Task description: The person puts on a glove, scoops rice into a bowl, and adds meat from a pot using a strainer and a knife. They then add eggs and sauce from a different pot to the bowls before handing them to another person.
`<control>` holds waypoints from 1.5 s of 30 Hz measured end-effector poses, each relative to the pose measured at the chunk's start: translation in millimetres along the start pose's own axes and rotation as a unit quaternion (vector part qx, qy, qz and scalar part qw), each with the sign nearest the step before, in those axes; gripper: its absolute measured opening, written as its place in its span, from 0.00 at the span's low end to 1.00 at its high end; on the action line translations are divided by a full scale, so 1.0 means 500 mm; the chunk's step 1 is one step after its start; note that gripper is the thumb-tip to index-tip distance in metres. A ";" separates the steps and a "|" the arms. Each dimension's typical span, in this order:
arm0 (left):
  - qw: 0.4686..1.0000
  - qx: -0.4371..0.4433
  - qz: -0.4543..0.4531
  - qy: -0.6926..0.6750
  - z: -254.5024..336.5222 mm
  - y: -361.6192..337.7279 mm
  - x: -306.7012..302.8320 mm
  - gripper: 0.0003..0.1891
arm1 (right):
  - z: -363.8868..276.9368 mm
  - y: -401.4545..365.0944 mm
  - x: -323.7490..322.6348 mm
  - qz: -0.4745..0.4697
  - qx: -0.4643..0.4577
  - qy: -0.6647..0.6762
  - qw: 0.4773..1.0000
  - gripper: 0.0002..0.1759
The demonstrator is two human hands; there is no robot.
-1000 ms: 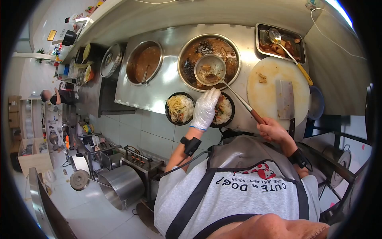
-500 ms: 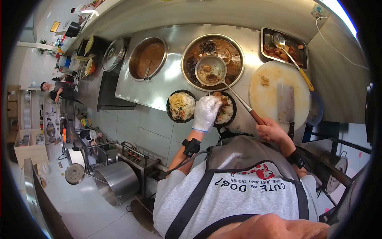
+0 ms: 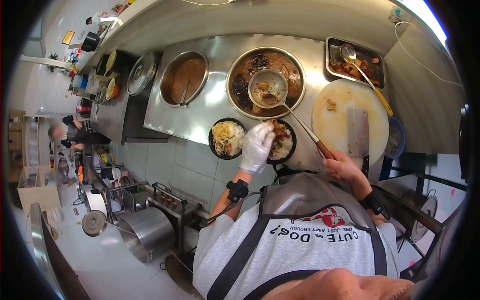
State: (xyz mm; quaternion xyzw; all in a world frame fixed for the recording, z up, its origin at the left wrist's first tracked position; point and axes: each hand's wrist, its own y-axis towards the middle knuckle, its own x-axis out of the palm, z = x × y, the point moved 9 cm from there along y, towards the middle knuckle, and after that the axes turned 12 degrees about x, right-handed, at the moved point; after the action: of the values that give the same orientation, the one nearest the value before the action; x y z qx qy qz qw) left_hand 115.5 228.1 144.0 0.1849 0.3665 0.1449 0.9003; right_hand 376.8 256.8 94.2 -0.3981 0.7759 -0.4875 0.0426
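Observation:
My left hand (image 3: pixel 256 145), in a white glove, rests its fingertips on brown meat in a black bowl of rice (image 3: pixel 281 142). Beside it stands a second black bowl with noodles (image 3: pixel 227 138). My right hand (image 3: pixel 342 166) grips the wooden handle of a long metal strainer ladle (image 3: pixel 268 89). The ladle's bowl holds pieces of meat and hovers over a large round pot of dark broth (image 3: pixel 265 80).
A round white cutting board (image 3: pixel 345 117) carries a cleaver (image 3: pixel 358 129). Behind it a steel tray (image 3: pixel 356 61) holds braised meat and a yellow-handled ladle. A second pot of brown sauce (image 3: pixel 183 78) sits left. Another person works at far left. Pots stand on the floor.
My left hand has moved from above the bowls down onto the rice bowl, setting meat on the rice. The strainer ladle stays over the broth pot.

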 end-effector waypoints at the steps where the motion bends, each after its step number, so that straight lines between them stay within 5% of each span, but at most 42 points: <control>1: 1.000 0.001 -0.001 0.000 -0.009 0.009 -0.004 0.10 | 0.002 0.002 -0.003 0.000 -0.002 -0.003 1.000 0.09; 4: 0.999 -0.014 0.013 0.049 -0.058 0.071 -0.035 0.11 | 0.001 -0.003 -0.009 0.003 -0.008 -0.013 1.000 0.08; 8: 0.973 0.129 0.006 0.193 -0.091 0.196 -0.040 0.11 | -0.005 -0.016 -0.009 0.012 -0.010 -0.038 0.999 0.07; 10: 0.945 0.161 -0.126 0.257 -0.152 0.241 0.024 0.11 | -0.003 -0.021 -0.009 0.021 -0.007 -0.043 0.999 0.07; 11: 0.944 0.164 -0.123 0.257 -0.163 0.259 0.029 0.11 | 0.000 -0.024 -0.010 0.030 -0.002 -0.046 0.999 0.08; 14: 0.810 0.197 -0.260 0.488 -0.201 0.281 0.112 0.07 | -0.004 -0.040 -0.002 0.054 0.005 -0.043 0.998 0.08; 22: 0.749 0.231 -0.280 0.554 -0.233 0.301 0.206 0.06 | 0.020 -0.034 0.001 0.044 -0.014 -0.032 0.998 0.08; 28: 0.799 0.253 -0.305 0.452 -0.188 0.296 0.200 0.06 | 0.018 -0.039 0.006 0.038 -0.013 -0.020 0.999 0.08; 34: 0.853 0.061 -0.359 0.373 -0.269 0.302 0.189 0.09 | 0.013 -0.038 0.017 0.027 -0.007 -0.030 0.999 0.08; 39: 0.919 0.044 -0.296 0.258 -0.254 0.327 0.142 0.11 | 0.022 -0.035 0.008 0.044 0.011 0.001 0.999 0.09; 41: 0.947 -0.088 -0.284 0.118 -0.272 0.325 0.127 0.13 | 0.032 -0.025 0.004 0.032 0.026 0.027 0.999 0.10; 45: 0.946 -0.120 -0.291 -0.075 -0.237 0.335 0.144 0.16 | 0.034 -0.013 -0.003 0.035 0.004 0.015 0.999 0.10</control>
State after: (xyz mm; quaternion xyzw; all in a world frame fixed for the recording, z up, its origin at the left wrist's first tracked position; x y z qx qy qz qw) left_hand 59.7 432.3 95.2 -0.0287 0.3158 -0.0944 0.9437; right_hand 389.2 244.2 90.1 -0.3634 0.7881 -0.4944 0.0494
